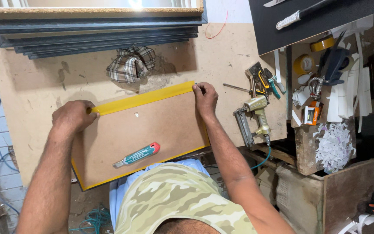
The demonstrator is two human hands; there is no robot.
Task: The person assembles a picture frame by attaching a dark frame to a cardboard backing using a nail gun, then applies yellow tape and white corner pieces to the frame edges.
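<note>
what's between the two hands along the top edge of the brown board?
Head view: a strip of yellow tape runs along the brown hardboard panel edge from left hand to right hand; nothing else lies between.

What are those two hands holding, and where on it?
Both hold the yellow tape strip along the brown board's top edge: left hand at its left end, right hand at its right end.

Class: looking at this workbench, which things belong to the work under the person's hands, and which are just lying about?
In use: left hand and right hand pressing yellow tape along the brown board.

Lying about: utility knife resting on the board, nail gun, checked cloth, stacked frames, tape rolls.
</note>
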